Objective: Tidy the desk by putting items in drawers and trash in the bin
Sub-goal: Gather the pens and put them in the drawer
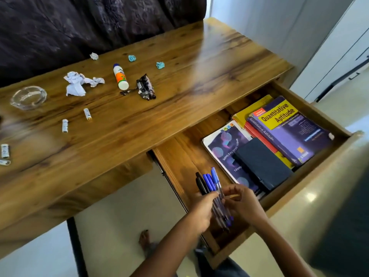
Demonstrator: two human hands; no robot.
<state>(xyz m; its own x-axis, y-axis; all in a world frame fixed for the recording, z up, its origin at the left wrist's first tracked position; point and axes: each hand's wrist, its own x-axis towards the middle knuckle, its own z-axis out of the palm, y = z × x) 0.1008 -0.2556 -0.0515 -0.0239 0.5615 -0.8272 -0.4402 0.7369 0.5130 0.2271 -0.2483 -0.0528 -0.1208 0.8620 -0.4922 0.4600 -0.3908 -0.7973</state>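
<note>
Pens [214, 188]: a bundle of blue ones with a black one at its left, lower centre of the frame, held over the near, bare end of the open drawer [179, 156]. We judge this the step in hand: stowing writing things in the drawer.

Left hand [201, 208]: fingers curled round the bundle from the left, gripping it about mid-length, caps pointing up the frame.

Right hand [244, 204]: fingers bent, pinching at the barrels from the right; it seems to be squaring the bundle, though motion blur hides the fingertips.

Drawer contents, right of centre: "Quantitative Aptitude" book [289, 126] on a stack at the far end; a dark notebook [261, 166] lying on a purple-covered magazine [223, 148] beside it. The strip of wood floor at the left of the magazine is free.

Table [179, 76], items not yet dealt with:
- glue stick [120, 76], upper centre, lying flat;
- crumpled white paper [76, 82] at its left, and a small white scrap [94, 56] above;
- two blue paper balls [131, 58], upper centre;
- dark foil wrapper [145, 86] just beside the glue stick;
- glass ashtray [29, 96], left;
- small batteries [64, 125], left and left edge.

Next move, in our judgement: lower the pens into the free strip, lay them lengthways, release with both hands. No bin is in view.
</note>
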